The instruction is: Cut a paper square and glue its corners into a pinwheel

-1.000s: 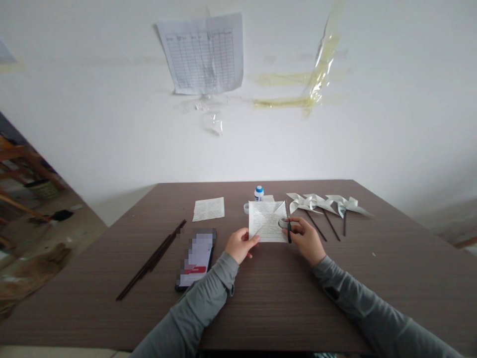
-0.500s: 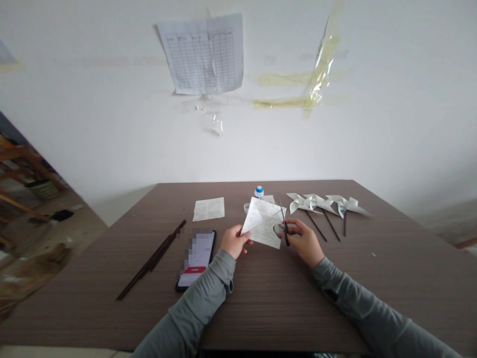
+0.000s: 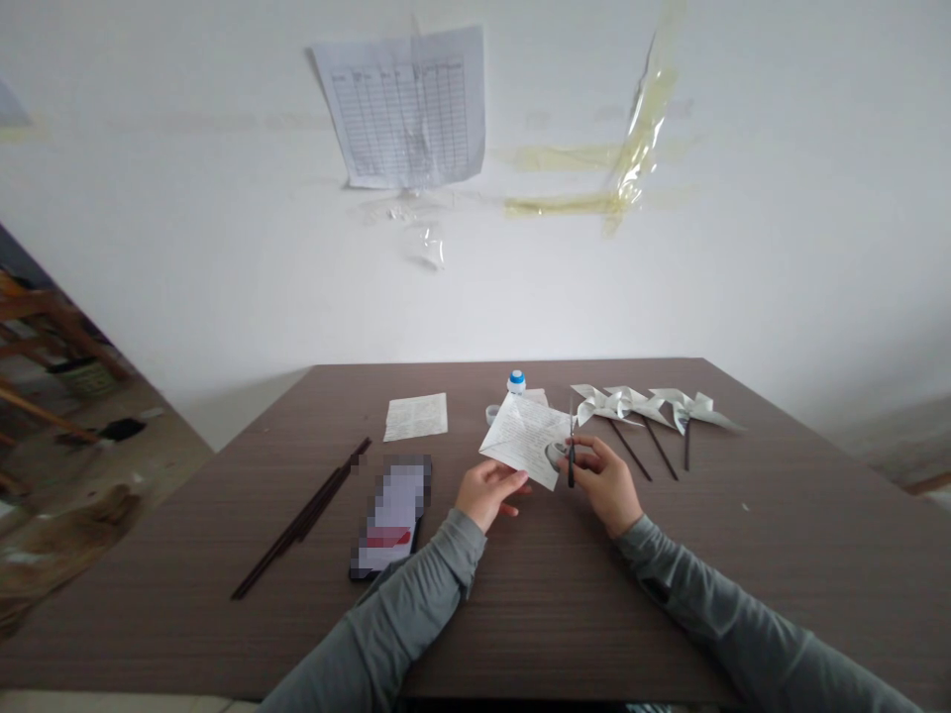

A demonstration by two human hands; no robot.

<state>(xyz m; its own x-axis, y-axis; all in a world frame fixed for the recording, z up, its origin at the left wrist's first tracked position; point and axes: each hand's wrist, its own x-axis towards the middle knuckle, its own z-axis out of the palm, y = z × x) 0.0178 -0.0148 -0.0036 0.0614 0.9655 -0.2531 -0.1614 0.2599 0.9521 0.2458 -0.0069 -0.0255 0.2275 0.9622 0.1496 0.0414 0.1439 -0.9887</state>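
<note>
Two hands work above a brown surface [image 3: 565, 594]. The left hand [image 3: 486, 492] pinches the lower corner of a square paper sheet [image 3: 524, 437] between thumb and fingers, holding it tilted just above the surface. The right hand [image 3: 605, 480] grips scissors [image 3: 571, 451], fingers curled through the handles, blades upright at the sheet's right edge. Whether the blades are parted cannot be told. Three paper pinwheels [image 3: 646, 406] lie nearby, right.

A plain workroom: brown table [image 3: 520, 614] pushed against a bare white wall [image 3: 743, 277], printed chart [image 3: 405, 107] taped up, yellowed tape strips [image 3: 631, 149], wooden furniture [image 3: 45, 337] stacked left.
</note>
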